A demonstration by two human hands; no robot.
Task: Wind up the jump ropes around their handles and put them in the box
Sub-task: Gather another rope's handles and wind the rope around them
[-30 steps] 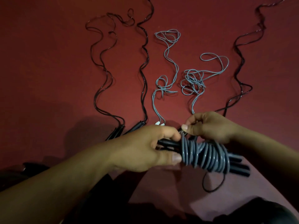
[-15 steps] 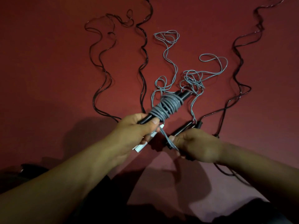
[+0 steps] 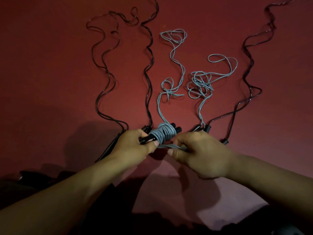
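Two hands work one grey jump rope (image 3: 165, 134), and the main risk, as I judge it, is slack: if the tail loosens between the hands, the coils already laid around the paired black handles (image 3: 174, 127) could spring apart and slide off the free ends, which poke out just beyond the last turn. The left hand (image 3: 135, 146) has its fingers (image 3: 141, 133) curled tight around the near end of the handles, thumb pressed against the first coil, so the bundle sits just past its fingertips, raised above the red floor (image 3: 50, 73). The right hand (image 3: 199, 155) has its fingers (image 3: 176, 150) closed on the loose grey tail (image 3: 169, 146), which runs across from under the coils into its grip; how firmly it pinches I cannot tell. A second hazard lies beyond the fingers: another grey rope (image 3: 171, 78) stretches away from close behind the bundle, with a tangled grey rope (image 3: 199, 83) beside it, and either could snag and get drawn into the wrap. Black ropes (image 3: 149, 68) trail outward on both sides of the hands. No box is visible, so where the finished bundle must go cannot be judged.
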